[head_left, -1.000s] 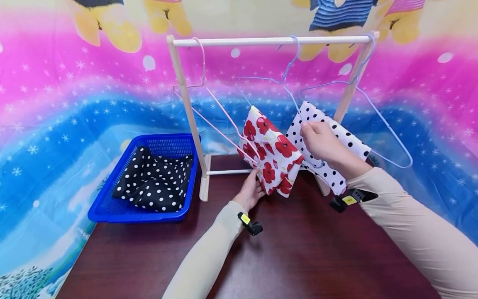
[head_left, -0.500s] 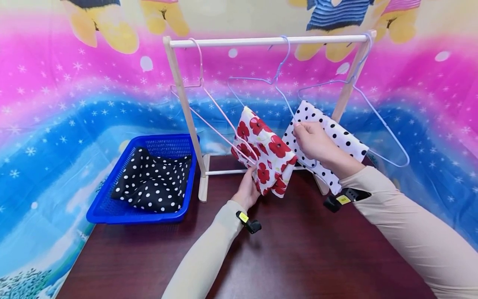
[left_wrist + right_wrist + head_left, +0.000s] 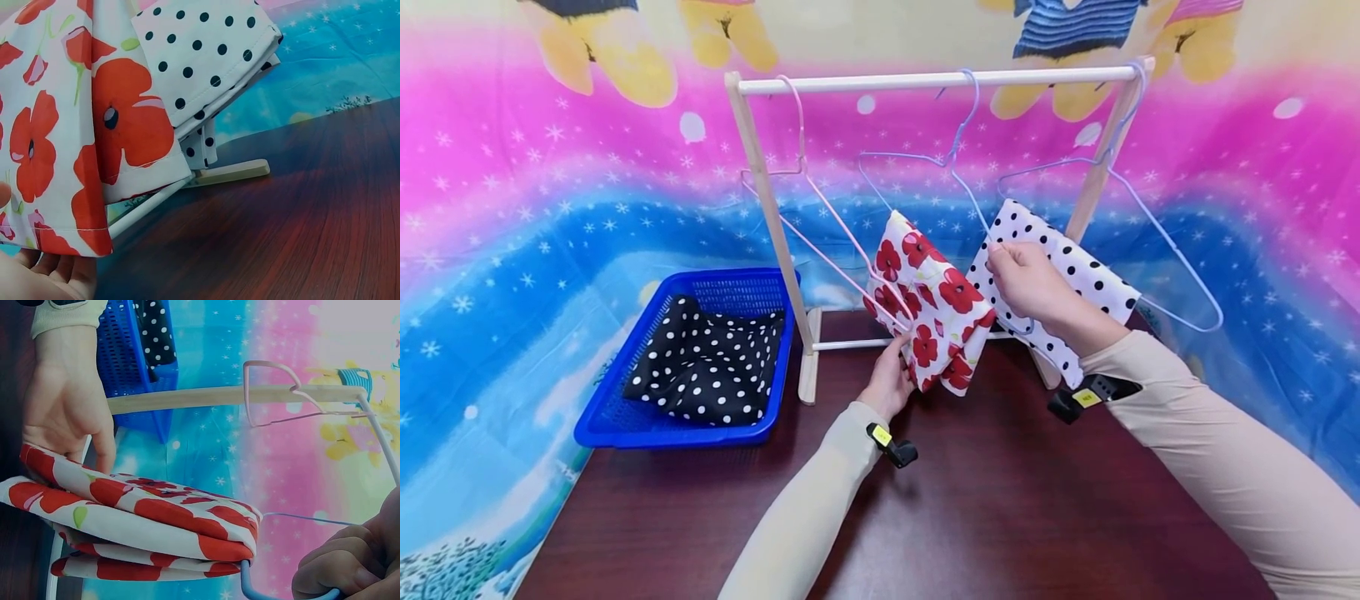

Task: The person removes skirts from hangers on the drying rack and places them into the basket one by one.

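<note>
The left hand (image 3: 887, 385) pinches the folded red-flowered white fabric cloth (image 3: 931, 287) at its seven-o'clock edge; the right hand (image 3: 1028, 279) pinches the blue wire hanger (image 3: 954, 156).

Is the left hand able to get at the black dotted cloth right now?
Probably not while the left hand holds the flowered cloth; otherwise likely, since the black dotted cloth lies uncovered in the open blue basket.

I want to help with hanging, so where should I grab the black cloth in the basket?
Probably pinch the black cloth by its far left corner, coming from above: that part looks raised, and the basket is open on top, with walls around the cloth.
</note>
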A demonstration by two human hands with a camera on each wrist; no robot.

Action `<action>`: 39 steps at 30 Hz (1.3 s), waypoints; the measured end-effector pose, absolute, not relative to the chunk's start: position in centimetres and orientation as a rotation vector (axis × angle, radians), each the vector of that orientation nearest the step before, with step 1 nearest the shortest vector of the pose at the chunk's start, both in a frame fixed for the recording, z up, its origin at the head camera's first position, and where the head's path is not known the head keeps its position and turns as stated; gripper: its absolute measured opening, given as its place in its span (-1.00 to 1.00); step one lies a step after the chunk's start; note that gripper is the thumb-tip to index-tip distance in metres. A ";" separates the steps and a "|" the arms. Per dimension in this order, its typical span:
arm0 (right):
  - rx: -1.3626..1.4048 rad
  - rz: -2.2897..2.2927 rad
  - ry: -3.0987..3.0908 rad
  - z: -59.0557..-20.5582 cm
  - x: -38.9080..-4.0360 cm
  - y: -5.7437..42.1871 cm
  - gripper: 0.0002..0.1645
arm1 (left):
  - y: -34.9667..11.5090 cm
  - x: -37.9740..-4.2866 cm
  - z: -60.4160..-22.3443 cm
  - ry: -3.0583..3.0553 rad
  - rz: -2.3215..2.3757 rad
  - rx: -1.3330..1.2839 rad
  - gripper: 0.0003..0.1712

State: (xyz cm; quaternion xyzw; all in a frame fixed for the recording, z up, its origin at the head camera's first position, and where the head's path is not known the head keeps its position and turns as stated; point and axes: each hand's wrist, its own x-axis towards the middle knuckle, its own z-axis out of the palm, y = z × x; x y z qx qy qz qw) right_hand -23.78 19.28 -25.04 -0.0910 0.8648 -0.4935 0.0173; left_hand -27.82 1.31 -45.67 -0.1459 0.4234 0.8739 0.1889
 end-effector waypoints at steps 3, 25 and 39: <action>-0.281 -1.533 2.685 -25.1 -23.8 19.3 -0.42 | 1.0 -27.9 -45.8 1.171 2.472 -0.435 -0.53; -0.267 -1.515 2.684 -24.9 -23.9 19.6 -0.39 | -1.7 -26.9 -44.2 1.227 2.507 -0.371 -0.49; -0.251 -1.532 2.630 -24.8 -23.7 19.7 -0.41 | -2.5 -26.2 -43.5 1.240 2.514 -0.350 -0.49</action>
